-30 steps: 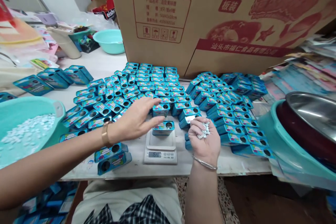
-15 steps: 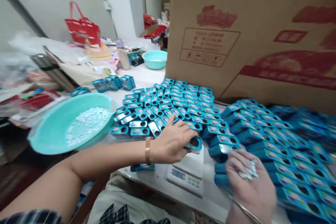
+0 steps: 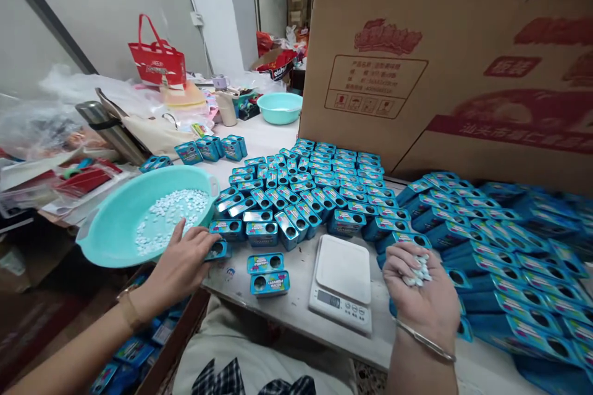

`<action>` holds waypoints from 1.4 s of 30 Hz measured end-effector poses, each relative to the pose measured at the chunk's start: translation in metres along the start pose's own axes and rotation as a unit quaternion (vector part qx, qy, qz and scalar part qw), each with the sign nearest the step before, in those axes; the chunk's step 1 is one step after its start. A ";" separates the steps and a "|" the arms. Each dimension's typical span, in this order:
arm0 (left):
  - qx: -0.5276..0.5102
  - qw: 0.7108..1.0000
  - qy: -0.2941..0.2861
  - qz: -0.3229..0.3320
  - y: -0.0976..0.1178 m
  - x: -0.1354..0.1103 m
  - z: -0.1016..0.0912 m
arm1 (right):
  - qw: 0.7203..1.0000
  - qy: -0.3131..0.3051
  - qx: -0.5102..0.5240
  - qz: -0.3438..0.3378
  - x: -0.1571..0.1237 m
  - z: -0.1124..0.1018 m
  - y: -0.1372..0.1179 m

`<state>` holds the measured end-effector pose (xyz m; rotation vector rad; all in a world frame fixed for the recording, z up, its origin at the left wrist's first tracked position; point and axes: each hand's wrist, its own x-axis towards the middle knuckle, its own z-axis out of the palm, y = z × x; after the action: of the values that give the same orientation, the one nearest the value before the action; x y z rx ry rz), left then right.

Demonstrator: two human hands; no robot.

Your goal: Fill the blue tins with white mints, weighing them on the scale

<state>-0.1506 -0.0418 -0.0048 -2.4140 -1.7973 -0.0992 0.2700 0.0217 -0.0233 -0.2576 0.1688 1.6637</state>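
My left hand [image 3: 181, 264] is closed around a small blue candy tin [image 3: 219, 250] with a dark round hole in its top, at the table's front edge beside the turquoise basin [image 3: 99, 234]. Loose white candies [image 3: 178, 210] lie in that basin. To the right, my right hand [image 3: 424, 299] is turned palm up, its fingers curled over a small heap of pale candies [image 3: 419, 271]. Between my hands sits a white digital scale [image 3: 343, 268] with nothing on its plate. Left of it, two blue tins [image 3: 269, 284] stand together.
Many blue tins [image 3: 296, 182] stand in rows behind the scale, and more [image 3: 504, 265] fill the right side. A large cardboard box [image 3: 370, 123] walls off the back right. A box of tins [image 3: 134, 352] lies below the table edge. A steel flask [image 3: 109, 129] leans at left.
My left hand has moved left with a tin from the scale to beside the basin, leaving the scale's plate bare. My right hand keeps the candies and has shifted slightly.
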 end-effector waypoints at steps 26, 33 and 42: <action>-0.201 0.954 0.150 0.165 0.136 0.000 0.036 | 0.999 -0.010 0.024 -0.024 -0.014 -0.012 -0.004; -0.177 0.970 0.075 0.151 0.202 0.099 -0.003 | 0.997 -0.039 0.013 -0.058 -0.018 -0.021 -0.025; -0.070 0.985 -0.088 0.133 0.229 0.150 0.015 | 0.995 -0.049 0.031 -0.084 -0.014 -0.034 -0.041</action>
<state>0.1112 0.0378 -0.0146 -2.8183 -1.5587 0.0154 0.3142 0.0035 -0.0508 -0.1385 0.1217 1.4968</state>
